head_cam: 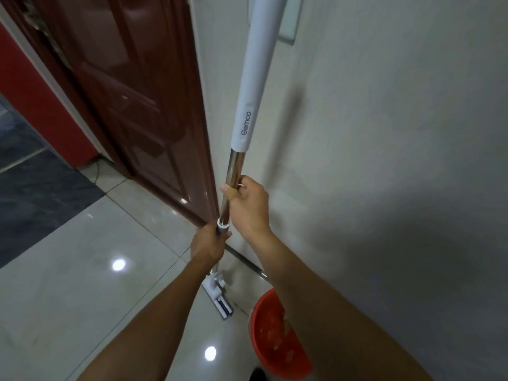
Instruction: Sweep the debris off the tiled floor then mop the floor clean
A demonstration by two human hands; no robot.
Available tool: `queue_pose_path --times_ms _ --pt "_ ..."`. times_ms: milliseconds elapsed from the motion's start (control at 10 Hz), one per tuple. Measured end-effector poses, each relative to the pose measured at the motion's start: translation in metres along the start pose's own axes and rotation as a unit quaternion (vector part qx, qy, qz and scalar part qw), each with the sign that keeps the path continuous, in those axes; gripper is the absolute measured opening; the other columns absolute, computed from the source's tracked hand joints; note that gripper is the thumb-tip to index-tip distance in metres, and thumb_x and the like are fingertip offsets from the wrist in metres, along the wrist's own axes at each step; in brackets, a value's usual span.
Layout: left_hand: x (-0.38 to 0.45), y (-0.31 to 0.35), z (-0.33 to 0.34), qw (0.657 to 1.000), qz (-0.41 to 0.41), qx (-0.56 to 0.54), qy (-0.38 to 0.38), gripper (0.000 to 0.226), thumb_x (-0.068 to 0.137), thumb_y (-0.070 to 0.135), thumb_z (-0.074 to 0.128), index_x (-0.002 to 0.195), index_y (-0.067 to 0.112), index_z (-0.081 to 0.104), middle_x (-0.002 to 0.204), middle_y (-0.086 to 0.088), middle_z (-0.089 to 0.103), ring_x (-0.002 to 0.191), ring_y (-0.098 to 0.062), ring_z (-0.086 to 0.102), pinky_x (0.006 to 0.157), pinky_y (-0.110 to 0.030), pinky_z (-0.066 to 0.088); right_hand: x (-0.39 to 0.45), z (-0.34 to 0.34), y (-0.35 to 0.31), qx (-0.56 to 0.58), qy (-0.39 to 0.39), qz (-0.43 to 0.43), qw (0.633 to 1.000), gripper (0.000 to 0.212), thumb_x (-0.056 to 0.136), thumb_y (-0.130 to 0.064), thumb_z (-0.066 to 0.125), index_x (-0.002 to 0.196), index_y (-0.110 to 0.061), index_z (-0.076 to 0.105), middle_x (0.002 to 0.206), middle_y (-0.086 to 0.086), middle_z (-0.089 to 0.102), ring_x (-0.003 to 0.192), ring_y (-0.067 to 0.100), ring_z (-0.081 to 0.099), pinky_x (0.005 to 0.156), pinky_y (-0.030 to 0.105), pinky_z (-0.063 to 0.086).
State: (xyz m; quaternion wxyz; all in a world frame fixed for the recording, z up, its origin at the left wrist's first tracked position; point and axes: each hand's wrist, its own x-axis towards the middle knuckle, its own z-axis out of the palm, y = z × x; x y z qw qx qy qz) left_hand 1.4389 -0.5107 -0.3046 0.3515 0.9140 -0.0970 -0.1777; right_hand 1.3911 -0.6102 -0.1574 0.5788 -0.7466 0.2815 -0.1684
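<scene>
I hold a mop upright close to the wall. Its white grip sleeve runs up out of the top of the head view, with a shiny metal pole below it. My right hand is wrapped round the metal pole. Just beneath, my left hand grips the grey collar on the pole. The flat white mop head rests on the glossy pale tiled floor at the foot of the wall, beside a red bucket.
A dark red-brown door stands open at the left, its edge right behind the pole. A pale wall fills the right side. Dark floor tiles lie beyond the doorway at far left.
</scene>
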Motion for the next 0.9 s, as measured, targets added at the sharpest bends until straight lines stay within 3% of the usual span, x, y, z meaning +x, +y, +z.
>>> queue_pose_path --times_ms 100,200,300,500,600,700,800,900 --pt "0.005 0.025 0.006 1.000 0.000 -0.012 0.000 0.011 0.089 0.025 0.067 0.096 0.016 0.068 0.086 -0.004 0.071 0.080 -0.027 0.065 0.068 -0.034 0.050 0.014 -0.012 -0.002 0.007 -0.004 -0.009 1.000 0.024 0.093 -0.027 0.069 0.073 -0.019 0.057 0.068 -0.002 0.064 0.064 0.013 0.064 0.061 0.027 0.055" --pt "0.013 0.047 0.013 1.000 -0.005 -0.020 -0.003 0.006 0.092 0.022 0.064 0.091 0.016 0.065 0.080 -0.002 0.064 0.076 -0.025 0.062 0.068 -0.033 0.048 0.031 -0.020 -0.003 0.016 -0.013 -0.001 1.000 0.016 0.094 -0.027 0.067 0.080 -0.022 0.063 0.076 -0.002 0.070 0.073 0.014 0.069 0.067 0.026 0.058" --pt "0.022 0.057 0.020 0.999 -0.005 -0.043 -0.016 0.007 0.094 0.021 0.062 0.093 0.017 0.067 0.075 0.003 0.066 0.078 -0.024 0.069 0.075 -0.038 0.057 0.043 -0.023 0.002 0.024 -0.010 0.018 1.000 0.013 0.095 -0.026 0.066 0.088 -0.015 0.067 0.085 0.005 0.072 0.081 0.021 0.069 0.076 0.034 0.059" --pt "0.039 0.065 0.030 0.997 0.016 -0.078 -0.012 0.048 0.084 0.052 0.050 0.110 0.019 0.074 0.100 -0.001 0.077 0.092 -0.023 0.072 0.087 -0.043 0.058 0.067 -0.033 0.008 0.024 0.032 0.021 0.999 0.024 0.096 -0.030 0.065 0.094 -0.006 0.068 0.089 0.016 0.071 0.067 0.018 0.062 0.053 0.013 0.044" --pt "0.040 0.076 0.027 0.997 0.010 -0.073 -0.028 0.040 0.096 0.033 0.059 0.130 0.015 0.067 0.110 -0.006 0.075 0.106 -0.025 0.069 0.096 -0.038 0.054 0.079 -0.037 0.011 0.030 0.072 0.026 0.997 0.021 0.097 -0.029 0.064 0.092 -0.009 0.070 0.084 0.010 0.072 0.069 0.013 0.060 0.050 0.007 0.040" --pt "0.043 0.078 0.022 0.999 0.014 -0.032 -0.016 0.031 0.097 0.026 0.058 0.123 0.016 0.072 0.106 -0.006 0.076 0.101 -0.024 0.070 0.089 -0.033 0.054 0.081 -0.037 0.013 0.043 0.073 0.038 0.996 0.021 0.097 -0.031 0.064 0.100 -0.011 0.072 0.092 0.006 0.075 0.083 0.019 0.070 0.060 0.009 0.049" --pt "0.045 0.072 0.016 0.999 0.026 0.013 -0.016 0.020 0.095 0.028 0.056 0.097 0.023 0.075 0.096 -0.002 0.075 0.092 -0.025 0.070 0.079 -0.033 0.056 0.079 -0.035 0.014 0.047 0.061 0.055 0.996 0.037 0.098 -0.033 0.061 0.124 -0.008 0.066 0.119 0.008 0.071 0.109 0.022 0.067 0.088 0.027 0.053" --pt "0.045 0.068 0.003 0.998 0.046 0.037 -0.019 0.019 0.095 0.030 0.055 0.095 0.025 0.073 0.096 0.000 0.074 0.089 -0.022 0.070 0.082 -0.039 0.059 0.074 -0.042 0.023 0.030 0.042 0.081 0.995 0.043 0.100 -0.031 0.059 0.137 -0.011 0.058 0.134 0.003 0.063 0.122 0.017 0.059 0.099 0.026 0.045"
